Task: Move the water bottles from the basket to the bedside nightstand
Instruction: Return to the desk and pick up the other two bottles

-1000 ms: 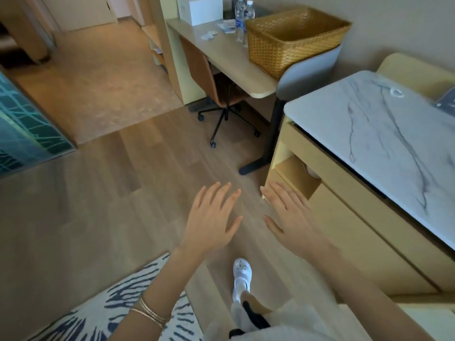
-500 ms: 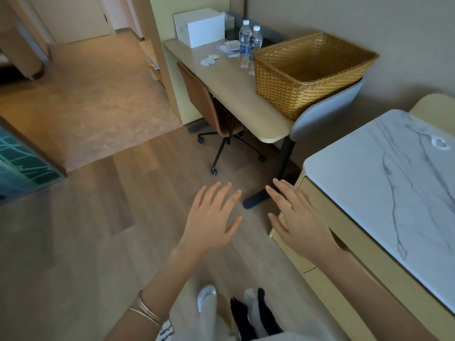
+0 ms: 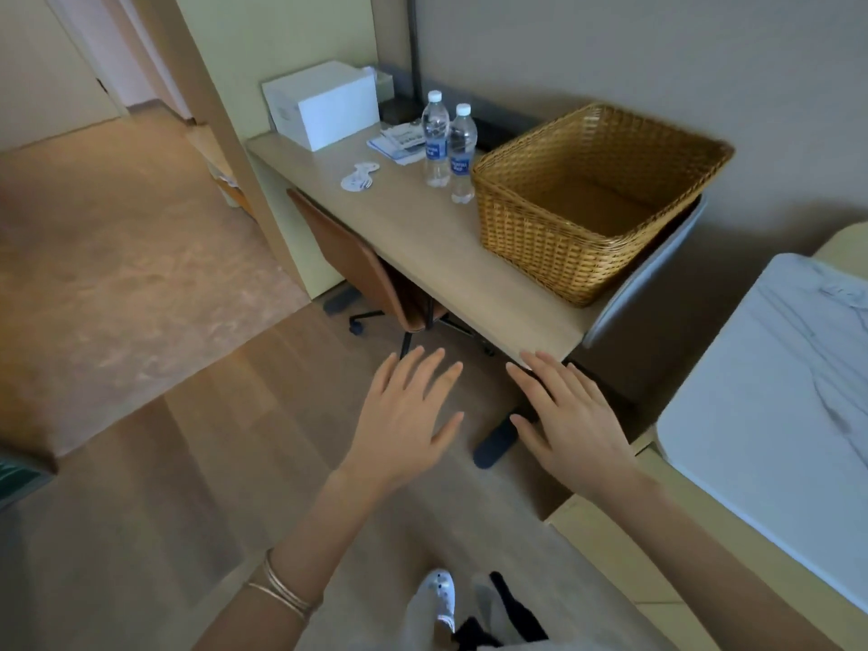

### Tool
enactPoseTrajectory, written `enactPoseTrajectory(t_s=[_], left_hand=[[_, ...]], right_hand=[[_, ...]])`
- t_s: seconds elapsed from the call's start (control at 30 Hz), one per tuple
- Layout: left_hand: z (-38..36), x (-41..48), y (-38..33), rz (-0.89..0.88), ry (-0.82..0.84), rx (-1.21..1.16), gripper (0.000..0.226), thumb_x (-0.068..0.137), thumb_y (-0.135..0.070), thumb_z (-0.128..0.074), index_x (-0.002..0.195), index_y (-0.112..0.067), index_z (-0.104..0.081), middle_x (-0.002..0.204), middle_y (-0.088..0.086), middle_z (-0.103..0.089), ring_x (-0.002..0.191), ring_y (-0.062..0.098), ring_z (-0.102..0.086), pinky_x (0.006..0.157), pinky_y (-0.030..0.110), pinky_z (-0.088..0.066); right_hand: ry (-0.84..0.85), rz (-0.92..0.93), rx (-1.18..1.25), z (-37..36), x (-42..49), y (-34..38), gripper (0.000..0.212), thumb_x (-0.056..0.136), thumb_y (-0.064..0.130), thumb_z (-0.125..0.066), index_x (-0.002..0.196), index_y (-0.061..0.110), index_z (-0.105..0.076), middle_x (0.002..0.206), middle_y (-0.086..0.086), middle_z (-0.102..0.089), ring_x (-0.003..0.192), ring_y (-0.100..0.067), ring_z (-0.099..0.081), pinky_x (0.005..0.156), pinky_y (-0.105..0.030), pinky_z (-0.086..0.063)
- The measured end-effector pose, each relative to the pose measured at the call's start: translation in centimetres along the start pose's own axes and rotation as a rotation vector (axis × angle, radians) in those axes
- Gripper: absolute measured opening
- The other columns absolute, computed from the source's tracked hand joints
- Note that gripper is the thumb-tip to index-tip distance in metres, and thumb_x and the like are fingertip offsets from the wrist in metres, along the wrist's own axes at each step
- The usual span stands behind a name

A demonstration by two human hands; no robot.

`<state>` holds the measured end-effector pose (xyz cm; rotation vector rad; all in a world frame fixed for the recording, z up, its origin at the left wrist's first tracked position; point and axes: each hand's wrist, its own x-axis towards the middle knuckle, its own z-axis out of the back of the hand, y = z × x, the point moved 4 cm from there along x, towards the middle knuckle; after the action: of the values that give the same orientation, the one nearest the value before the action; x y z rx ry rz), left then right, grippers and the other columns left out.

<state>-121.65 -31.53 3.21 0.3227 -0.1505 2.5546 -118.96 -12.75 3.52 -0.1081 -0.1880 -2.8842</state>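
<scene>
A woven wicker basket point(image 3: 540, 237) sits on a light wooden desk point(image 3: 422, 246), and its visible inside looks bare. Two clear water bottles with blue labels stand upright on the desk just left of the basket, one point(image 3: 435, 138) slightly behind the other point(image 3: 462, 152). My left hand point(image 3: 404, 415) and my right hand point(image 3: 568, 415) hover palm-down over the floor in front of the desk's near corner, fingers spread, holding nothing. At the right edge is the marble-topped nightstand point(image 3: 761, 406).
A white box point(image 3: 324, 103), leaflets point(image 3: 399, 140) and a small white item point(image 3: 359, 177) lie on the desk. A brown swivel chair point(image 3: 357, 265) is tucked under it. A grey chair back point(image 3: 643, 284) stands behind the desk's near end. Wooden floor lies below.
The view has closed in on the desk, so the basket and bottles look nearer and larger. Both hands stay open and apart in front of me.
</scene>
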Motion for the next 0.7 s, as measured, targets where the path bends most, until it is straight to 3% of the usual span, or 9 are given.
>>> enactPoseTrajectory(t_s=[0.43,0.7], left_hand=[[-4.6,9.1,12.7,0.001,0.025,-0.027,0.051,0.088,-0.042,-0.044,0.129,-0.013,-0.056,0.131,0.01,-0.057,0.123,0.029,-0.05,0.102,0.047,-0.041],[-6.4,20.0,20.9,-0.003,0.013,0.012,0.049,0.088,-0.042,-0.042,0.123,-0.012,-0.06,0.127,0.01,-0.059,0.12,0.03,-0.054,0.102,0.046,-0.041]], right_hand=[[0.043,-0.072,0.023,-4.6,15.4,-0.1,0.059,0.093,0.042,-0.046,0.145,0.023,-0.025,0.152,0.0,-0.028,0.14,-0.019,-0.023,0.113,-0.036,-0.015],[-0.015,-0.058,0.071,-5.6,29.9,-2.8,0.057,0.093,0.035,-0.049,0.143,0.016,-0.031,0.15,-0.005,-0.032,0.139,-0.021,-0.028,0.112,-0.037,-0.022]])
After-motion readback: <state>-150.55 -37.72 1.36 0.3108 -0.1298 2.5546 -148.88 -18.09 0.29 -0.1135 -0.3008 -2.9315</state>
